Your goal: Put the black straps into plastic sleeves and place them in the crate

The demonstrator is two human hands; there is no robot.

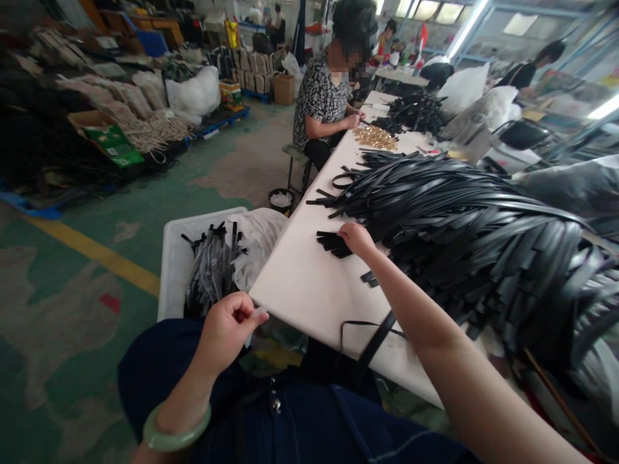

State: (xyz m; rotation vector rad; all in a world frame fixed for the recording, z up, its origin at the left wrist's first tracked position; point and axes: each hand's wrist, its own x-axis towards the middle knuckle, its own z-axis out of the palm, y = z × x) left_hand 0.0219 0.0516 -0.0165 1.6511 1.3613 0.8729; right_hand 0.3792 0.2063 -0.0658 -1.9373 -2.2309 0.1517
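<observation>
My left hand (227, 332), with a pale green bangle (176, 428) on its wrist, is over my lap by the table's near corner. Its thumb and fingers are pinched together; a small whitish bit shows at the tips, too unclear to name. My right hand (358, 241) reaches across the white table (309, 283), its fingers closed over the ends of several flat black straps (331, 245). Beside it spreads a large heap of long black straps (435, 193). One strap (374, 345) hangs over the near edge.
Left of the table stands a white bin (171, 258) holding bundled straps and clear plastic. Farther up the table, a co-worker (319, 96) sits by a pile of gold-coloured metal pieces (376, 137). A small black bucket (280, 200) is on the floor.
</observation>
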